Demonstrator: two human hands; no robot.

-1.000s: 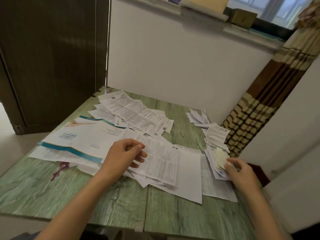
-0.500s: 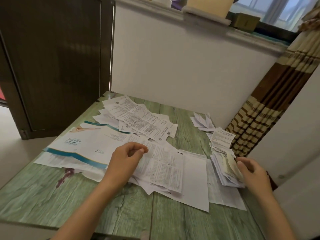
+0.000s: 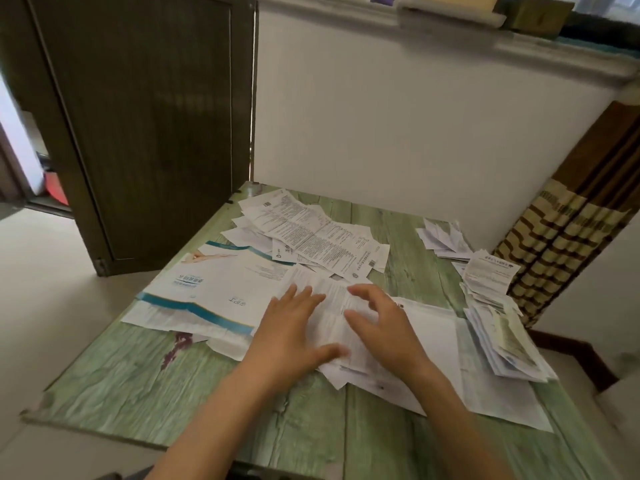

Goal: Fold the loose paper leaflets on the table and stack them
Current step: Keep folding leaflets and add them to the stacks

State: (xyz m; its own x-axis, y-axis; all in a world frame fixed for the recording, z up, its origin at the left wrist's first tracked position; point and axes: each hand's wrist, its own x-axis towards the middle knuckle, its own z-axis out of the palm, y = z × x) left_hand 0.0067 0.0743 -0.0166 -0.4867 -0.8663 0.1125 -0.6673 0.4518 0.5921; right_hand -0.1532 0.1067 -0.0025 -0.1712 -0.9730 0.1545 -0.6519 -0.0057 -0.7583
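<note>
Both hands lie over a printed leaflet (image 3: pixel 334 306) at the middle of the green tabletop (image 3: pixel 138 382); the left hand (image 3: pixel 291 332) rests flat on it, fingers wide and straight; the right hand (image 3: pixel 382 329) is spread, fingers slightly bent, gripping nothing; folded leaflets (image 3: pixel 504 337) are stacked by the right edge; loose sheets (image 3: pixel 311 233) lie farther back.

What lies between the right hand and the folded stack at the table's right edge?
Head view: flat, unfolded white sheets cover the stretch from the right hand to the folded stack.
</note>
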